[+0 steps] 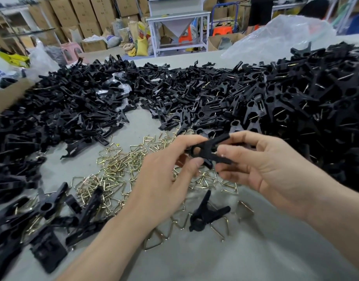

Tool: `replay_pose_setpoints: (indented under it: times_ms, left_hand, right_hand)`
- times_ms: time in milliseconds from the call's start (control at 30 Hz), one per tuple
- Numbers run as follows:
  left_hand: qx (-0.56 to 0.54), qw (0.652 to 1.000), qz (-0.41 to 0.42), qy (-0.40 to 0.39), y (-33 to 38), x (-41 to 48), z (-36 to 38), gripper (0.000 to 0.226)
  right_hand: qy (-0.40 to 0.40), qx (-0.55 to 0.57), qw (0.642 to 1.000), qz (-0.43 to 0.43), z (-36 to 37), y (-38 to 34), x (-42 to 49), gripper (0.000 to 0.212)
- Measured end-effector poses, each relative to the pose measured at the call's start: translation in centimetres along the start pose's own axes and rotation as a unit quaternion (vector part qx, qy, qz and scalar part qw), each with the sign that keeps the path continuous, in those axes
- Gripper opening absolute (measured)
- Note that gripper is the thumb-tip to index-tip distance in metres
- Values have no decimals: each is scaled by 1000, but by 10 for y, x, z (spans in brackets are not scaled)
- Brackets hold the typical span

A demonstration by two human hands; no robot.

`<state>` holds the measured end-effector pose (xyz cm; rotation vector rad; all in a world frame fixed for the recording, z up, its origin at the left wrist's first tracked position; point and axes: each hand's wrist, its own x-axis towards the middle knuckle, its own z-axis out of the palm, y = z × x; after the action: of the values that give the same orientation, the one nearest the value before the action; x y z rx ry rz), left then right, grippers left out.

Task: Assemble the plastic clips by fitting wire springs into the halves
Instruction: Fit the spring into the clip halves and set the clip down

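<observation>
Landmark: we are taking the heap of brass wire springs (113, 165) on the grey table (215, 258) as our reference.
Held clip: a black plastic clip (209, 151) is hanging in the air over the heap's far-right edge, between both hands.
Left hand: the left hand (166, 175) is pinching the clip's ringed end, thumb underneath and fingers curling over the top.
Right hand: the right hand (272, 169) is gripping the clip's other end, fingers curling round it.
Spring in clip: we are catching a brassy glint beside the right thumb, perhaps a spring, but blur is keeping us unsure.
Loose halves: a black pile of halves (63, 110) is lying left of the heap and beyond it.
Sprung clips: a taller pile of clips (296, 94), wire showing in many, is lying right of the heap and beyond it.
Single clip: one assembled clip (205, 216) is lying at the heap's near edge, touching a few springs.
Near-left clips: several larger-looking clips (52, 205) are lying mixed among springs at the heap's near-left side.
</observation>
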<state>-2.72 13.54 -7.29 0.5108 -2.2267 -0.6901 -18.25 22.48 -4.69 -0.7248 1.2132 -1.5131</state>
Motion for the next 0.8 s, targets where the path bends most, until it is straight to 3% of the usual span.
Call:
replay_pose_setpoints:
  times_ms: [167, 333, 533, 800]
  left_hand:
    - [15, 1000, 8, 8, 0, 0, 0, 33]
    - [13, 1000, -13, 2, 0, -1, -1, 31]
    - [7, 1000, -5, 8, -2, -1, -1, 29]
    - [14, 1000, 9, -9, 2, -1, 0, 33]
  right_hand:
    - [-8, 26, 999, 38, -4, -1, 2, 30]
    - [49, -43, 993, -95, -1, -3, 0, 18]
    - [47, -50, 986, -152, 0, -5, -2, 17]
    - [60, 7, 994, -88, -6, -1, 6, 16]
